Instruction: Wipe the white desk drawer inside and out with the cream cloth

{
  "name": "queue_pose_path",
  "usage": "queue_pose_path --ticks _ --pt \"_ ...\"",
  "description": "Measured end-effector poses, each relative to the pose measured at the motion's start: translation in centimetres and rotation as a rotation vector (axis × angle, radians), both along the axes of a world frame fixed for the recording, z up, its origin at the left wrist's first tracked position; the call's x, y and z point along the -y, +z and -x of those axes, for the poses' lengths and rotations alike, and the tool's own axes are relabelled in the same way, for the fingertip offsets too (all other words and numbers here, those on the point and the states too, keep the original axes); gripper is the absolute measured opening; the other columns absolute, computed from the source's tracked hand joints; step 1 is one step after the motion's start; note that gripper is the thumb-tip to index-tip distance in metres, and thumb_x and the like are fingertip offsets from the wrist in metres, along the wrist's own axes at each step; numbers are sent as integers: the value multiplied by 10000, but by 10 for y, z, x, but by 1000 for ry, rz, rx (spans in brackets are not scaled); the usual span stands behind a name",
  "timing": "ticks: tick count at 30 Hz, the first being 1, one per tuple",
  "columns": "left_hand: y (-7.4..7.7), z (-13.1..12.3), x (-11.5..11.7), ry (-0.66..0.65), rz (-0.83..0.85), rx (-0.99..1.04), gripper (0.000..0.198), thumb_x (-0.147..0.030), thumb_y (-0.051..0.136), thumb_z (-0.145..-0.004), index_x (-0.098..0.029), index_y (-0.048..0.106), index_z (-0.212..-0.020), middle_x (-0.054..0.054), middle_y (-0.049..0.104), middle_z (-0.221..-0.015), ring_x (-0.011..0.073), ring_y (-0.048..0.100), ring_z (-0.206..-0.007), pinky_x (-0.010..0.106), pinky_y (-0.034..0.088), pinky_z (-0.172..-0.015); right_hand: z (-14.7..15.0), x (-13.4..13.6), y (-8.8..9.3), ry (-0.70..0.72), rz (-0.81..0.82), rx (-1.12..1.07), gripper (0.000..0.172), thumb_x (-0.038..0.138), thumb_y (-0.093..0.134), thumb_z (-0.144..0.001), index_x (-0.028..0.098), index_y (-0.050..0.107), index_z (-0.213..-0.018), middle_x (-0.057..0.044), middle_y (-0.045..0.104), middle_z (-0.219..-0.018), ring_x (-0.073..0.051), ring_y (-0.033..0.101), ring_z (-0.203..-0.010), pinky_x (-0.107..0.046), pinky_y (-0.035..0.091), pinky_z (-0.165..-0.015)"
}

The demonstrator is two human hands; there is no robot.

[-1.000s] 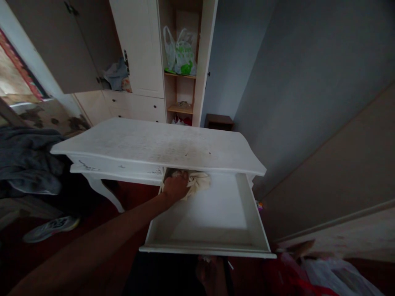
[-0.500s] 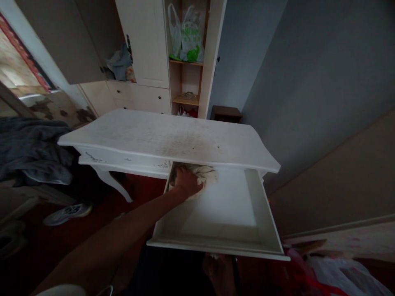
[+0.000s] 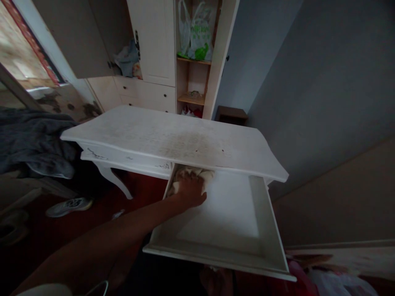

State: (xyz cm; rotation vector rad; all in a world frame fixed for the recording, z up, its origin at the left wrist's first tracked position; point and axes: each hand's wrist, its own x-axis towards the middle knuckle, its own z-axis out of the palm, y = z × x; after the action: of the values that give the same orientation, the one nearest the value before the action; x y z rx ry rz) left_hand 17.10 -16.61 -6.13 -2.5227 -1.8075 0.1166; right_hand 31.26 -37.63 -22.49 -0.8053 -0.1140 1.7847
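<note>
My left hand (image 3: 191, 190) reaches into a pulled-out white drawer (image 3: 257, 261) and presses on a crumpled cream cloth (image 3: 207, 176). The fingers are bent over the cloth, partly hidden among its folds. Hand and cloth lie at the drawer's back left corner, against its left side. The drawer belongs to a white desk (image 3: 132, 127) whose top has a grey, smudged patch near the middle. My right hand does not show clearly; a dim skin-toned shape below the drawer front is too dark to identify.
Behind the desk stands a white wardrobe (image 3: 157, 53) with open doors and a plastic bag (image 3: 200, 39) on a shelf. Dark grey fabric (image 3: 33, 139) is heaped at left, above a shoe (image 3: 69, 206) on the red floor. Plastic bags (image 3: 339, 283) lie at lower right.
My left hand has shifted slightly toward the drawer's front and right, staying on the cloth, which is bunched differently. The whole view has tilted a little.
</note>
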Motion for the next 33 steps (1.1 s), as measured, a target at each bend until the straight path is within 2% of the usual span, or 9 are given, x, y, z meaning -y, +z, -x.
queue_pose_path --ticks 2,4,9,14,19,22,25,30,33 --pt "0 -2 -3 56 61 35 847 -682 589 -760 -125 479 -1389 289 416 -1470 548 362 -1318 692 310 -976 -1 0 2 1 18 46 231 369 889 -594 248 715 -685 -9 708 -655 -179 646 -621 -299 537 -543" --pt "-3 -5 -8 104 87 43 913 -703 606 -729 -128 434 -1418 297 369 -1497 565 310 -1343 698 305 -977 -1 0 5 13 -9 86 219 381 873 -610 256 710 -686 -18 693 -638 -204 650 -636 -332 543 -550" --pt "-15 -5 -25 202 79 92 798 -651 549 -797 -193 396 -1432 255 350 -1518 544 285 -1370 712 267 -1006 -1 0 8 43 -38 129 223 427 830 -661 257 687 -642 -11 638 -558 -190 598 -546 -329 506 -508" --pt "-17 -4 -35 231 72 150 884 -654 526 -808 -173 281 -1508 247 334 -1533 542 276 -1378 696 259 -1044 -2 1 6 46 -65 184 264 464 796 -695 252 663 -612 7 594 -506 -166 564 -498 -317 493 -507" --pt "-4 -12 -42 303 137 132 749 -605 439 -874 -108 422 -1434 282 433 -1457 508 405 -1319 658 339 -1016 0 2 2 77 -75 202 292 474 787 -690 248 642 -574 8 557 -464 -166 529 -462 -313 461 -472" --pt "2 -15 -45 299 192 146 655 -553 412 -907 -85 509 -1354 272 541 -1354 422 551 -1210 549 441 -971 1 2 0 83 -83 217 271 462 785 -685 248 652 -584 6 543 -452 -175 538 -487 -307 454 -478" --pt "5 -15 -47 296 208 162 629 -553 408 -916 -82 547 -1309 252 587 -1301 375 592 -1172 469 478 -941 2 3 -2 93 -93 247 333 474 766 -697 240 615 -513 1 510 -416 -172 525 -479 -294 440 -469" --pt "0 -15 -44 342 166 156 683 -594 402 -905 -76 525 -1334 270 562 -1319 409 591 -1152 497 496 -901 3 4 -5 102 -100 279 480 523 713 -740 223 544 -405 -8 481 -391 -145 473 -426 -279 404 -435" --pt "-8 -15 -41 387 81 134 701 -573 389 -908 -87 443 -1410 281 480 -1409 460 502 -1245 562 477 -918 3 3 -6 107 -109 268 487 539 730 -721 223 540 -402 2 458 -374 -141 464 -411 -280 401 -432"
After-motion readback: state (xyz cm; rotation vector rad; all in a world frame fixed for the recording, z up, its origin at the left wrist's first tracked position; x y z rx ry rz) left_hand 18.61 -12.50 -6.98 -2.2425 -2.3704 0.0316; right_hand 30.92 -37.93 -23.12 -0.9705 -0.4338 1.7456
